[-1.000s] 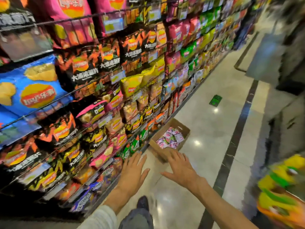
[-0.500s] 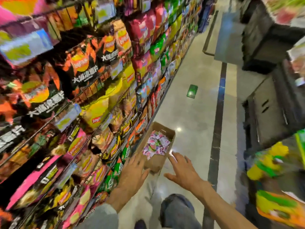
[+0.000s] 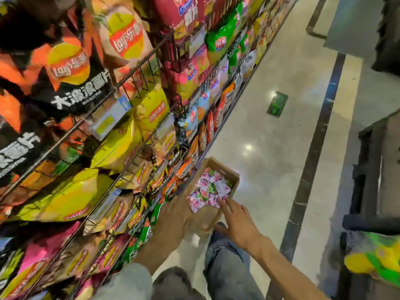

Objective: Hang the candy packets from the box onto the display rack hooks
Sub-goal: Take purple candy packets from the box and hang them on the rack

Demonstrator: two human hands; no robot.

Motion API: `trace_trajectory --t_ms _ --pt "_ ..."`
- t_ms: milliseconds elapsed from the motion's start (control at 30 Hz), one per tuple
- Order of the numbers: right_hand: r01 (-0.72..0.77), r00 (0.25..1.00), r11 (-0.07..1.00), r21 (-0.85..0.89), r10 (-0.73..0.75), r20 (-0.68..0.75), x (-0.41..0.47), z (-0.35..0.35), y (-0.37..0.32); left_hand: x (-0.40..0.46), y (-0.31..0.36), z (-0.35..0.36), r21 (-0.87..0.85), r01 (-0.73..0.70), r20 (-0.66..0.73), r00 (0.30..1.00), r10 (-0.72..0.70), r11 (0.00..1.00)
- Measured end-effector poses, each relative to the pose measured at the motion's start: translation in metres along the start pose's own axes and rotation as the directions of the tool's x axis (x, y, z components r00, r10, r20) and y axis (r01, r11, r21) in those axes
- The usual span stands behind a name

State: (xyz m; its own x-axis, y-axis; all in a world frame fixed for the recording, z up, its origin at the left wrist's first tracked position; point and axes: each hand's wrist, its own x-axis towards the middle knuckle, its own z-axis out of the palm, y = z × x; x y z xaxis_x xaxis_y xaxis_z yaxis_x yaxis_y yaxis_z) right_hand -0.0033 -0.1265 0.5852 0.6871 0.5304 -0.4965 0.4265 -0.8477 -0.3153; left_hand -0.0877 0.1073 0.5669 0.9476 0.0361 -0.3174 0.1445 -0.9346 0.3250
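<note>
An open cardboard box [image 3: 234, 176] sits on the floor against the foot of the display rack [image 3: 138, 135]. Inside it lies a loose heap of pink, white and green candy packets [image 3: 208, 191]. My right hand [image 3: 237, 221] reaches over the box's near edge with fingers spread, fingertips touching the nearest packets, holding nothing. My left hand [image 3: 173, 215] is blurred at the box's near left corner, beside the rack's bottom shelf; its fingers are not clear.
The rack on the left is packed with chip bags on wire shelves with price tags [image 3: 108, 120]. Glossy floor runs ahead with a green marker [image 3: 277, 104] and a dark stripe [image 3: 311, 169]. Dark fixtures [image 3: 381, 169] stand on the right. My jeans-clad legs [image 3: 225, 263] are below.
I have moved closer to the box and leaned down. Both hands went forward; the right hand now reaches the packets, the left is at the box's near corner.
</note>
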Motion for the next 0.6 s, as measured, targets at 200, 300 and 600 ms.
trace_trajectory --t_ms 200,300,600 --pt "0.000 0.998 1.000 0.021 -0.001 0.061 0.104 -0.001 0.057 0.106 -0.010 0.037 0.027 0.030 0.088 0.996 -0.032 0.999" --pt "-0.025 0.996 0.999 0.028 0.022 0.083 0.157 0.025 0.086 0.155 -0.022 0.082 -0.041 0.116 0.160 0.981 -0.108 0.992" --pt "-0.250 0.967 0.964 0.094 0.243 0.078 0.357 0.200 0.154 0.288 -0.103 0.268 -0.174 0.159 0.168 0.977 -0.130 0.972"
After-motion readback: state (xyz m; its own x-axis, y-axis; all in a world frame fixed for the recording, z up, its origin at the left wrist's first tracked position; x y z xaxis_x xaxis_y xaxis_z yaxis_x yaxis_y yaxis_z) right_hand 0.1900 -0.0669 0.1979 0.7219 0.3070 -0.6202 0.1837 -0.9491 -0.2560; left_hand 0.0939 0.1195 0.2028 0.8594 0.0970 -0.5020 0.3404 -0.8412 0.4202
